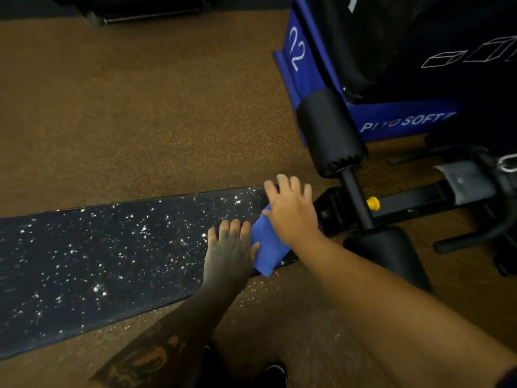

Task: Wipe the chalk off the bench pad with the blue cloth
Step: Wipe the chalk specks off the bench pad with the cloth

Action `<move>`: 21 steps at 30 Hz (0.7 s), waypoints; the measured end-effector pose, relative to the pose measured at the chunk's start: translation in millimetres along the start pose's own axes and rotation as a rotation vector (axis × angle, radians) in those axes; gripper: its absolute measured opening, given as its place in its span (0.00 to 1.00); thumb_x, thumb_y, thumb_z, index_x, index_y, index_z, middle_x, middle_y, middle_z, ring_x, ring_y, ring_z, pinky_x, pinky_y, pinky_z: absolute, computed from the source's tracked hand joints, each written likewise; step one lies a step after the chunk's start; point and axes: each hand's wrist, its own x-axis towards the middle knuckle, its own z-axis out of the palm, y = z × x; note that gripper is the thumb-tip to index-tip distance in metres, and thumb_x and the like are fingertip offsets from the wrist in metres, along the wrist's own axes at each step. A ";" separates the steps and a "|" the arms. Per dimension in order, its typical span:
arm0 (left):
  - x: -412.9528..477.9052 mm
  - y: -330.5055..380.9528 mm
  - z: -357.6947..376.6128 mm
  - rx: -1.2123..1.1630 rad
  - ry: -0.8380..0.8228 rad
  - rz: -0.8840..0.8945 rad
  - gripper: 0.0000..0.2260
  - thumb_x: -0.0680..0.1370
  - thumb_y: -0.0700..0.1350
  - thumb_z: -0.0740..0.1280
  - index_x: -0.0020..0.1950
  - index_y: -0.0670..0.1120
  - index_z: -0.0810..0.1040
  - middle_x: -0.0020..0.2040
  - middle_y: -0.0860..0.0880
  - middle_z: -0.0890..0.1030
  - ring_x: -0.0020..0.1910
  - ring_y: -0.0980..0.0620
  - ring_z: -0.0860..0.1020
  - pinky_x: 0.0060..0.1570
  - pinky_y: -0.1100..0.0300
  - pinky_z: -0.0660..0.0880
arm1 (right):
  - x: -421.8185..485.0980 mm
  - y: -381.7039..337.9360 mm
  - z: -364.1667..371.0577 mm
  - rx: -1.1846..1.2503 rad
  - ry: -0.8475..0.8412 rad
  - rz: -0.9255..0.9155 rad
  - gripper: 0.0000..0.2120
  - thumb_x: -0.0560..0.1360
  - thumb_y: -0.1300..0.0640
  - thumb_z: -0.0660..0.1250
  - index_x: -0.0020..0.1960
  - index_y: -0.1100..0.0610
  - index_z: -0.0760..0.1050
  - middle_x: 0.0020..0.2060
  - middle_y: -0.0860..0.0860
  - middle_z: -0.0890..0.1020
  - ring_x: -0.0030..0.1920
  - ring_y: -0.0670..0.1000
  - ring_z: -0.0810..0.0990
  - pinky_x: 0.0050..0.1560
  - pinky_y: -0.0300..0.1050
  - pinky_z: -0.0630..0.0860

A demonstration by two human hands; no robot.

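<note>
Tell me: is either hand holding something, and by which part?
Nothing is gripped. The right hand presses flat on the blue cloth; the left hand lies flat on the bench pad.

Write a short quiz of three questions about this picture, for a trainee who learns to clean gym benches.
1. True or false: the blue cloth lies at the end of the bench pad nearest the yellow knob.
2. Fill in: the left hand rests flat on the ____, beside the cloth.
3. Which hand lies on top of the cloth? A. left hand B. right hand C. neither
Key: 1 true; 2 bench pad; 3 B.
</note>
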 end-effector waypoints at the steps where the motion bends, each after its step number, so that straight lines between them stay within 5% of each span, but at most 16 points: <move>1: -4.3 -4.1 3.7 0.007 0.007 0.033 0.29 0.83 0.61 0.49 0.79 0.45 0.58 0.78 0.42 0.64 0.78 0.42 0.60 0.76 0.41 0.54 | -8.2 -10.0 1.0 0.072 0.016 0.130 0.29 0.75 0.45 0.66 0.71 0.56 0.65 0.68 0.58 0.69 0.66 0.60 0.68 0.64 0.62 0.66; 4: -12.6 -17.5 15.2 0.019 0.005 0.124 0.41 0.78 0.70 0.47 0.78 0.40 0.59 0.79 0.38 0.60 0.79 0.39 0.58 0.77 0.38 0.50 | -31.6 -38.0 11.1 0.298 -0.092 0.434 0.35 0.78 0.43 0.59 0.77 0.60 0.55 0.78 0.61 0.54 0.76 0.63 0.53 0.73 0.66 0.53; 8: -16.0 -28.5 27.2 0.067 -0.071 0.191 0.51 0.72 0.79 0.44 0.79 0.39 0.46 0.81 0.39 0.47 0.81 0.40 0.47 0.77 0.40 0.46 | -36.6 -46.5 34.6 0.415 -0.217 0.501 0.41 0.79 0.37 0.52 0.79 0.61 0.41 0.79 0.60 0.42 0.78 0.61 0.38 0.76 0.63 0.44; 15: -11.3 -43.9 35.9 0.040 -0.039 0.179 0.57 0.67 0.82 0.44 0.77 0.39 0.33 0.79 0.39 0.33 0.79 0.42 0.35 0.78 0.43 0.39 | -17.4 -18.9 56.5 0.295 -0.114 0.156 0.38 0.79 0.39 0.49 0.79 0.62 0.45 0.79 0.62 0.46 0.78 0.62 0.42 0.77 0.61 0.44; 21: -11.8 -44.2 40.9 0.017 -0.011 0.166 0.58 0.66 0.82 0.43 0.78 0.39 0.34 0.78 0.40 0.31 0.78 0.42 0.32 0.77 0.43 0.36 | -2.9 14.5 53.0 0.139 -0.196 -0.326 0.38 0.77 0.38 0.43 0.80 0.59 0.43 0.80 0.59 0.43 0.79 0.58 0.39 0.77 0.60 0.46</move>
